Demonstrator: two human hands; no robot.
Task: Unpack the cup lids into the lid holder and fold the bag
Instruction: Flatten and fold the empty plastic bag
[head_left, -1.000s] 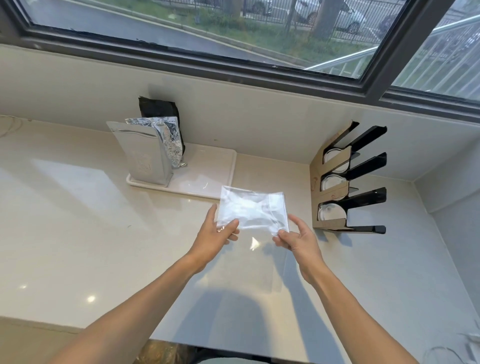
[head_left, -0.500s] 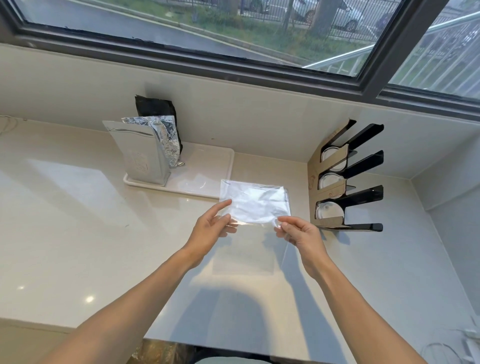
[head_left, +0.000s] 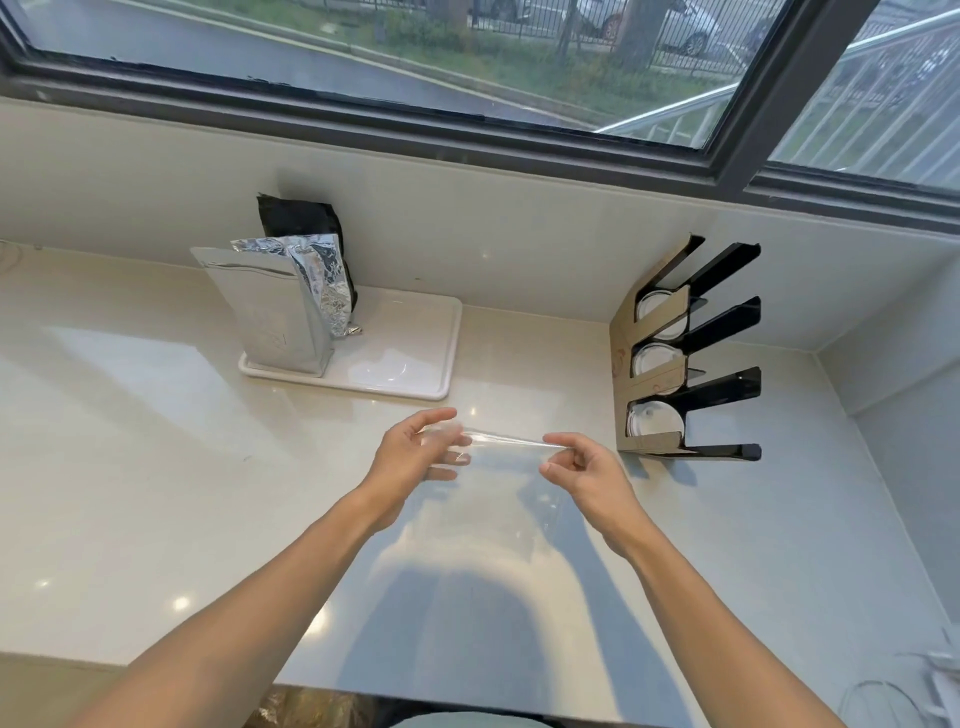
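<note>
Left hand (head_left: 415, 457), right hand (head_left: 584, 467) pinch bag (head_left: 501, 441) ends, held edge-on above worktop (head_left: 130, 441). Risk: slick film slips, fold springs open.

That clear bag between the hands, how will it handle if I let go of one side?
Likely floppy: the bag looks like thin clear film, taut only between the left hand and right hand. Probably very light, so it may drift. Its glossy surface could slip.

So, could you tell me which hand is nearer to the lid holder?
The right hand, just left of the lid holder and slightly nearer the camera. The left hand is farther left, across the bag.
</note>
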